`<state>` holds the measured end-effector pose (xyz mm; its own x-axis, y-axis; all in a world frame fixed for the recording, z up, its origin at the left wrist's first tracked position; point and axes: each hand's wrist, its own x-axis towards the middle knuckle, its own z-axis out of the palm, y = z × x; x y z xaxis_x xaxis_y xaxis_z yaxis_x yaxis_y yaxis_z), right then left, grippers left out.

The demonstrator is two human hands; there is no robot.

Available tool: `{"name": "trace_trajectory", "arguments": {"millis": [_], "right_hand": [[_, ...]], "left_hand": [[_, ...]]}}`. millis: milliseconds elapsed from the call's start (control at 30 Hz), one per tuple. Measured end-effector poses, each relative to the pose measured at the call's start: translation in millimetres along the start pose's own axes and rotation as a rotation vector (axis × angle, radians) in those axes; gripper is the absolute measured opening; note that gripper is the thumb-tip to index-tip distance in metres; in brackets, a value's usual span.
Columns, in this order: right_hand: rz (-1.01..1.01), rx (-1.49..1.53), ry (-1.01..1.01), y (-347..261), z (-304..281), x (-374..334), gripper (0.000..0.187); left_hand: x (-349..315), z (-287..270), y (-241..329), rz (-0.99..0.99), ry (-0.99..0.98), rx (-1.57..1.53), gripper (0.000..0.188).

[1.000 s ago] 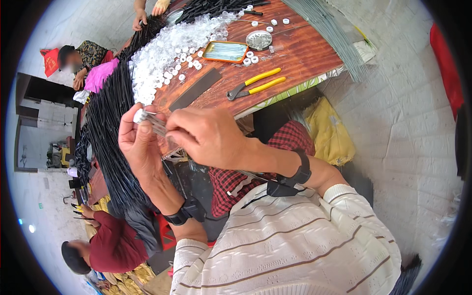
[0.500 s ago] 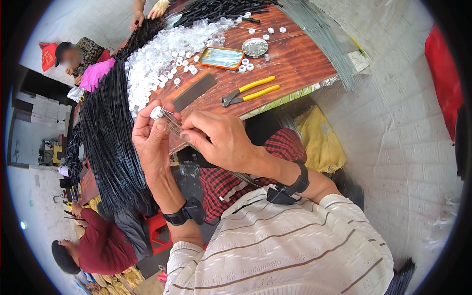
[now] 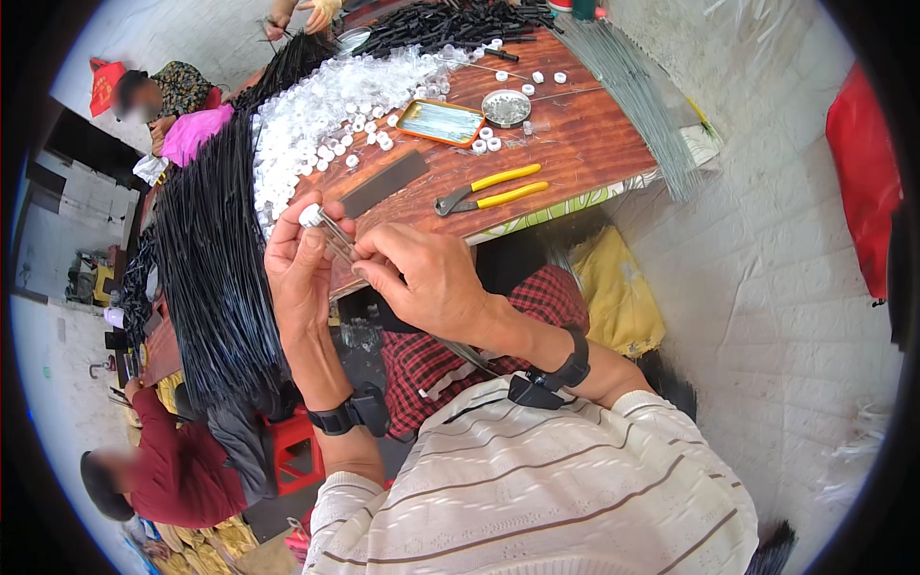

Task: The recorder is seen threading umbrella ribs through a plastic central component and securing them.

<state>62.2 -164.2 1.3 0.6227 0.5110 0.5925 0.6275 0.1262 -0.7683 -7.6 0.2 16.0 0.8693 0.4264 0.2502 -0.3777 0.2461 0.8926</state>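
The left hand (image 3: 302, 257) has its grip closed about a small white round plastic cap (image 3: 311, 216), pinching it between the thumb and fingers. From the cap a few thin, shiny, straight rods (image 3: 335, 236) slant down toward the right hand (image 3: 417, 273), whose thumb and forefinger form a grip pressed together on their lower ends; the exact contact is partly hidden by the fingers. Cap and rods are held in the air, to the left of the steel pliers with two yellow handles (image 3: 489, 190) and nearer the wearer than these.

The pliers lie on the reddish-brown, wood-grained counter (image 3: 585, 134). Just left of the pliers is a flat, dark grey rectangular bar (image 3: 385, 184). Beyond the pliers are a shallow orange-rimmed rectangular tin (image 3: 433, 139) holding thin silvery wires, a round metal-rimmed dish (image 3: 505, 126) with small pieces in it, and a few white plastic rings (image 3: 486, 146) beside the dish. Farther to the left of the pliers spreads a heap of clear and white plastic pieces (image 3: 326, 101), and past that hangs a thick bundle of long black strands (image 3: 216, 240). To the right of the pliers lies a sheaf of long grey wires (image 3: 632, 96).
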Motion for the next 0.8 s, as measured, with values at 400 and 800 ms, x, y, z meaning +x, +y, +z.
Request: {"name": "trace_trajectory", "arguments": {"millis": [400,800], "right_hand": [[0.351,0.684,-0.272,27,-33,-2,0.018],[0.399,1.529,-0.040,68,-115,-34,0.055]], "left_hand": [[-8,55,1,0.045,0.139,0.263,0.036],[2,202,-70,0.417,-0.042,0.536,0.059]]}}
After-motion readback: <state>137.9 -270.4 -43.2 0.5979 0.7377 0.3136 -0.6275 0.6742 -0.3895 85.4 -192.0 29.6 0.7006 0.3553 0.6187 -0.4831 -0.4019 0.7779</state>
